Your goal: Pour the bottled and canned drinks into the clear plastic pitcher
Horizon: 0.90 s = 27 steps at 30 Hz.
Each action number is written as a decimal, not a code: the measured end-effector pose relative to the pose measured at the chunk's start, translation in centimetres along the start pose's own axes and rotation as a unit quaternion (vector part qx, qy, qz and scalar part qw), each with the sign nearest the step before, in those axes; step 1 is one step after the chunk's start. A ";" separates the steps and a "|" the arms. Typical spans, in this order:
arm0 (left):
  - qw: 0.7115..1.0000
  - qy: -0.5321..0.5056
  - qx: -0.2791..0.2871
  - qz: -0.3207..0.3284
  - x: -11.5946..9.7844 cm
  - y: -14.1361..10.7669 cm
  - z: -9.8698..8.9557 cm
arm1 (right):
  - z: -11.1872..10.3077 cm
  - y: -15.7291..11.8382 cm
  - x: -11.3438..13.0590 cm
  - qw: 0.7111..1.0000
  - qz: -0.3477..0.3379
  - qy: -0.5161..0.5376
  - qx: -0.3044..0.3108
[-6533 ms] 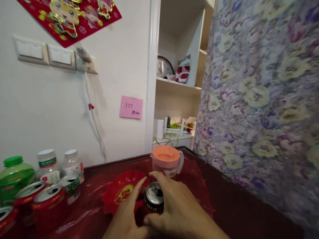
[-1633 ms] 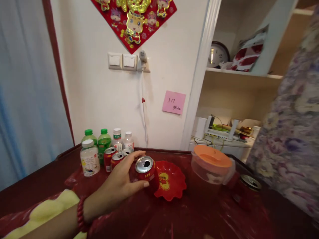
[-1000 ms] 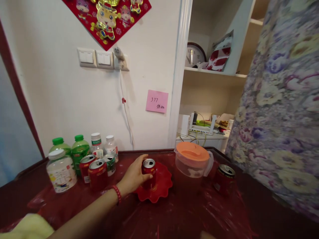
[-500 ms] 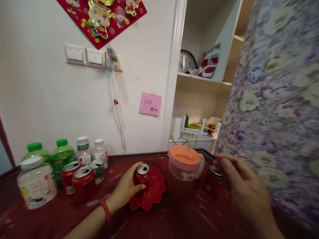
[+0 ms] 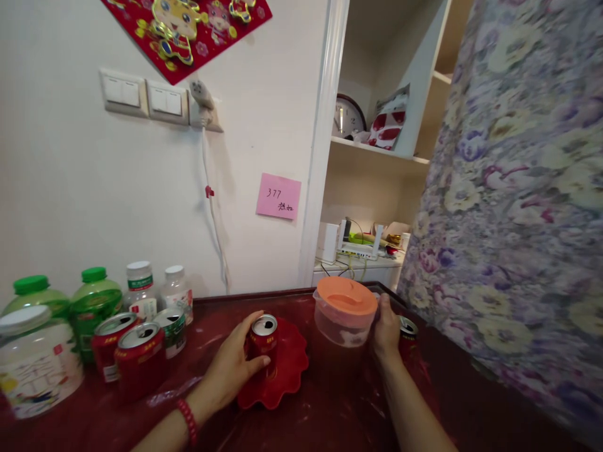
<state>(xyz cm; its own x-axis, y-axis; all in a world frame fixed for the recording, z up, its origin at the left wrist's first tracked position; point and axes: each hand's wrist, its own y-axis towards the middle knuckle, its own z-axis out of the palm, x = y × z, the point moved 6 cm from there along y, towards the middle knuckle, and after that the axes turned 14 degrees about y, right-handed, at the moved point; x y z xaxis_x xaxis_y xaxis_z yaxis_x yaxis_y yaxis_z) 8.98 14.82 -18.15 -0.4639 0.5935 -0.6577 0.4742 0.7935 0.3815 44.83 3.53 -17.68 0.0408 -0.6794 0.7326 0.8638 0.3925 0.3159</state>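
Note:
My left hand (image 5: 234, 364) is wrapped round an opened red drink can (image 5: 264, 345), which stands upright over a red scalloped plate (image 5: 294, 370). To the right of the plate stands a clear plastic pitcher (image 5: 342, 333) with an orange lid (image 5: 346, 295). My right hand (image 5: 387, 329) is closed round the handle on the pitcher's right side; the fingers are partly hidden behind it. Just behind that wrist another opened red can (image 5: 407, 336) stands on the table, partly covered by my forearm.
At the left stand two red cans (image 5: 140, 358), a small green-and-white can (image 5: 171, 329), green-capped bottles (image 5: 97, 307) and white-capped jars (image 5: 40, 370). The dark red table (image 5: 207, 414) meets a wall behind. A floral curtain (image 5: 509, 220) hangs at the right, beside shelves (image 5: 377, 150).
My right hand has moved left from above the far-right can onto the pitcher's handle. My left hand still holds its can. The view has shifted slightly to the right.

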 end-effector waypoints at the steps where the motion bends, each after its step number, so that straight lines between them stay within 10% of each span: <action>1: 1.000 -0.005 -0.003 -0.001 0.1 0.0 0.0 | -0.3 0.0 -0.6 1.000 0.018 0.017 0.001; 16: 1.000 -0.021 -0.002 -0.014 0.0 -0.1 -0.1 | -1.7 -1.5 -3.6 0.981 0.141 0.132 -0.024; 27: 0.999 -0.027 0.008 -0.037 -1.1 -0.5 -0.9 | 0.1 -2.6 -0.1 0.986 0.107 0.111 -0.062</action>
<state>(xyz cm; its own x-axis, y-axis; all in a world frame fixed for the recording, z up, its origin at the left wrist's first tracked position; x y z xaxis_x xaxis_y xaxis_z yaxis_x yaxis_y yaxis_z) 8.61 13.95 -17.06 -0.4577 0.5245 -0.7179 0.4518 0.8326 0.3203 42.55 2.65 -18.52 0.3263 -0.7134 0.6202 0.8774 0.4727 0.0822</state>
